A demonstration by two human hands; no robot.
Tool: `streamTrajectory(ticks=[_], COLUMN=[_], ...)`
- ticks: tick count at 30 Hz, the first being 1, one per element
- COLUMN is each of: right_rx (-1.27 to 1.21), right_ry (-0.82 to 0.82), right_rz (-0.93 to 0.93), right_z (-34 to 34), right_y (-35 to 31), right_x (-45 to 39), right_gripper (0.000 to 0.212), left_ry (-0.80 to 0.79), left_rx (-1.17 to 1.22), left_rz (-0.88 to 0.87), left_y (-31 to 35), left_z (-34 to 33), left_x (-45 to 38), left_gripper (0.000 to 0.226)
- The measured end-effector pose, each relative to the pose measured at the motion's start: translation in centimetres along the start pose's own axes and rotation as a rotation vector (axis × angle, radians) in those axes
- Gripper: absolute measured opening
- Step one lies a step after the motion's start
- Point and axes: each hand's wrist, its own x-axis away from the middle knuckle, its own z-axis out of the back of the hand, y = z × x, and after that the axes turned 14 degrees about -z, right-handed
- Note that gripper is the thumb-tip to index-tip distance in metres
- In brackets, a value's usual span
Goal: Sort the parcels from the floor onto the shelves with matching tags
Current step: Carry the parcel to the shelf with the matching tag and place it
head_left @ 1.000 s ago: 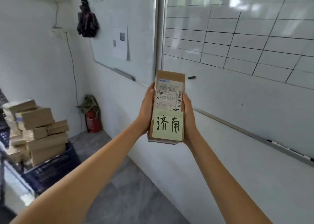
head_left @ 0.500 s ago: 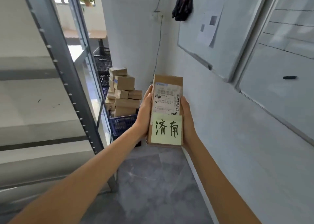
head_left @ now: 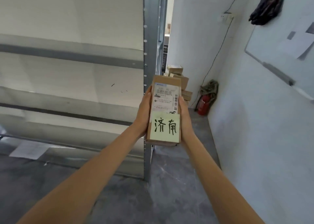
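Observation:
I hold a slim brown cardboard parcel [head_left: 165, 94] upright in front of me, at arm's length. It carries a white shipping label and a pale yellow sticky note [head_left: 165, 128] with two handwritten characters. My left hand [head_left: 144, 111] grips its left edge and my right hand [head_left: 184, 115] grips its right edge. Behind the parcel and to the left stands a grey metal shelf unit [head_left: 71, 55] with several bare levels; no shelf tags are readable from here.
The shelf's upright post [head_left: 147, 41] stands just behind the parcel. A stack of other brown parcels [head_left: 181, 82] sits past it, near a red fire extinguisher [head_left: 203, 104] in the corner. A whiteboard [head_left: 288, 46] hangs on the right wall. A paper sheet [head_left: 28, 150] lies low on the shelf.
The view has swung left from the whiteboard wall to the shelf unit. The parcel stays held in both hands the same way.

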Motion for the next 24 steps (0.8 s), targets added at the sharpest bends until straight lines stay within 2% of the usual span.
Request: streamTrajectory(ticks=[5, 11, 13, 17, 22, 24], right_rx=[0.026, 0.013, 0.028, 0.097, 0.153, 0.162], right_ry=[-0.043, -0.132, -0.162, -0.242, -0.357, -0.382], right_rz=[-0.052, -0.147, -0.172, -0.232, -0.273, -0.263], right_z=[-5.0, -10.1, -11.7, -14.8, -19.2, -20.8], right_y=[2.7, 6.0, 7.0, 8.2, 9.5, 10.2], right_x=[-3.0, -5.2, -6.1, -8.3, -11.8, -13.6], right_gripper=[0.054, 0.046, 0.047, 0.055, 0.055, 0.055], left_ry=[0.063, 0.104, 0.117, 0.19, 0.304, 0.346], left_rx=[0.038, -0.004, -0.024, -0.058, -0.068, -0.084], left_rz=[-0.023, -0.091, -0.123, -0.176, -0.197, -0.219], left_y=[0.7, 1.6, 2.1, 2.8, 3.3, 3.2], left_z=[6.1, 12.7, 14.6, 18.3, 22.9, 24.9], left_x=[-0.1, 0.9, 1.0, 0.8, -0.4, -1.3], left_gripper=[0.063, 0.065, 0.058, 0.046, 0.06, 0.052])
